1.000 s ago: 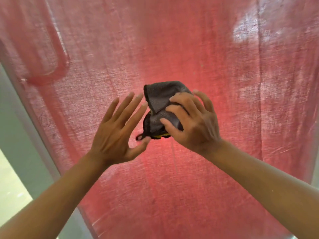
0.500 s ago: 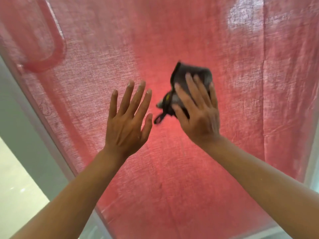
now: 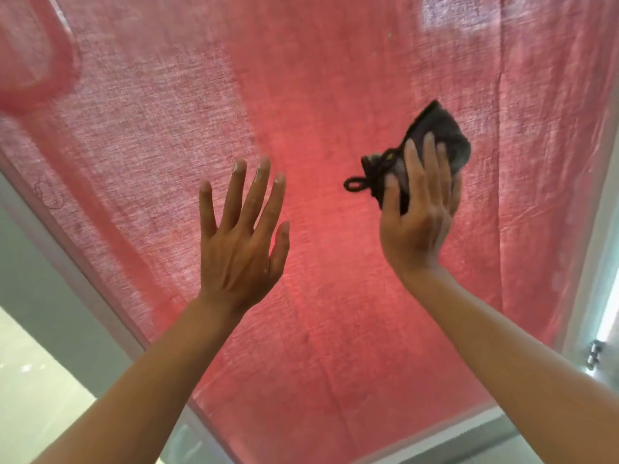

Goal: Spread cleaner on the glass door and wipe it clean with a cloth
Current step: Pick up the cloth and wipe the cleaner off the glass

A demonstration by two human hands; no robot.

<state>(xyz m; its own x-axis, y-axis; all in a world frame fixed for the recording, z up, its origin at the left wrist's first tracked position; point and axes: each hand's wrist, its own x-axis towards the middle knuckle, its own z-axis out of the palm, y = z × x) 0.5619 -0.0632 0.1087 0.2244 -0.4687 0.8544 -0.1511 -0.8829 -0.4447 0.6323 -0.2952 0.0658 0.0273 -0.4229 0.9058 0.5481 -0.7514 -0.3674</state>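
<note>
The glass door (image 3: 160,135) fills the head view, with a pink-red curtain showing behind it. My right hand (image 3: 417,216) presses a bunched dark grey cloth (image 3: 435,135) against the glass at the right of centre; a small loop of the cloth sticks out to the left. My left hand (image 3: 243,242) is raised flat toward the glass left of the cloth, fingers spread, holding nothing. Whitish residue marks its fingertips.
A curved door handle (image 3: 67,61) shows blurred at the upper left. The white door frame (image 3: 603,209) runs down the right side, with a metal hinge (image 3: 593,356) low on it. A grey frame edge and pale floor lie at the lower left.
My right hand has carried the cloth up and to the right across the glass. My left hand has spread its fingers wider and stayed near the centre.
</note>
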